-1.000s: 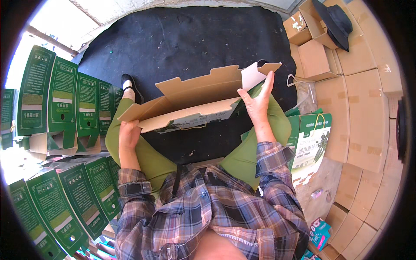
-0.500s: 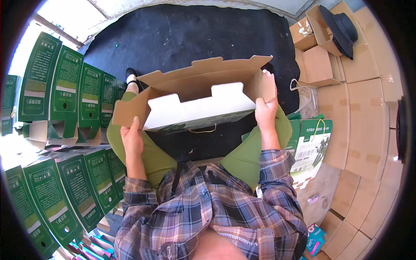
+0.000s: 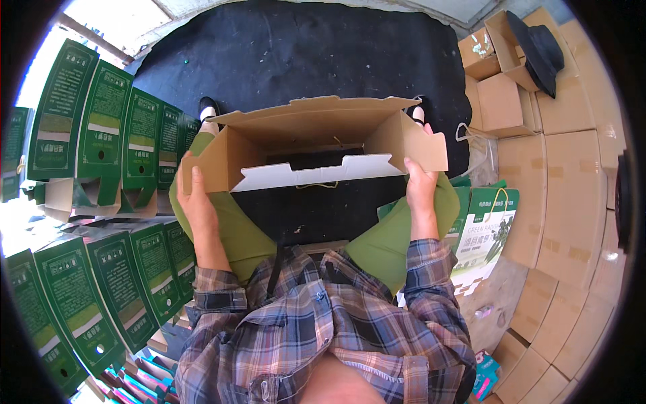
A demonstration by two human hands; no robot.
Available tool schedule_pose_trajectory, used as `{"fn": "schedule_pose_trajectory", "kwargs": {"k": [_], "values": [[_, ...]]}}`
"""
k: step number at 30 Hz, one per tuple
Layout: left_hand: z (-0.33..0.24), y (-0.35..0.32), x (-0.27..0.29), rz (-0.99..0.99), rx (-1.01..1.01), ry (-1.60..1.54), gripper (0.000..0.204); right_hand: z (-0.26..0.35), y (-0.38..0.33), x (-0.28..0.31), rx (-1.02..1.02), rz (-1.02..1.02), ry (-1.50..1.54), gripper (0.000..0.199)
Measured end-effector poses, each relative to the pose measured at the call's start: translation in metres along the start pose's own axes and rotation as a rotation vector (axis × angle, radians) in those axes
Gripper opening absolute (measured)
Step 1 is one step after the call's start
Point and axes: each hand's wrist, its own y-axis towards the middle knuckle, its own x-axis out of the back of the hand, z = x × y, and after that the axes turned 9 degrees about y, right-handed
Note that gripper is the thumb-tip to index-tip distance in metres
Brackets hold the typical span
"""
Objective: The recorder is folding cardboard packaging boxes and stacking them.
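**Open carton held over the lap, both hands on its ends**

- Person seated on a black mat [image 3: 303, 60], legs in green trousers, plaid shirt.
- Carton [image 3: 303, 145]: brown cardboard inside, squared up into an open tube, held above the knees. A white flap [image 3: 316, 172] folds in along the near edge; a brown flap [image 3: 410, 145] stands out at the right end. A thin cord handle hangs just below the white flap.
- Left hand [image 3: 198, 209] grasps the carton's left end, thumb on the outer wall, fingers wrapped round the corner.
- Right hand [image 3: 420, 185] grasps the right end just under the brown flap, fingers hidden behind the wall.
- Left side: rows of finished green boxes [image 3: 101, 128] standing upright, more rows nearer the person.
- Right side: printed flat blanks [image 3: 484, 229] beside the knee, stacked brown cases [image 3: 572, 175], a black hat [image 3: 538, 47] on 1 of them.

Risks, as judged:
- The tube is held only by its 2 ends; uneven squeeze could rack it back to a parallelogram or flat.
- The white flap sits loose; pressed off-line it could crease or miss its slot.
- The cord could catch under a flap as it closes.
- An elbow swing left could topple the near row of green boxes.
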Motion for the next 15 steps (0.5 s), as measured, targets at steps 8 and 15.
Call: {"fn": "schedule_pose_trajectory", "kwargs": {"k": [8, 15], "values": [[-0.042, 0.013, 0.005, -0.196, -0.415, 1.143, 0.079, 0.001, -0.019, 0.004, -0.136, -0.027, 0.173, 0.065], [-0.061, 0.0, -0.037, 0.015, -0.734, 1.252, 0.078, 0.005, -0.035, 0.003, -0.114, -0.008, 0.148, 0.061]]}}
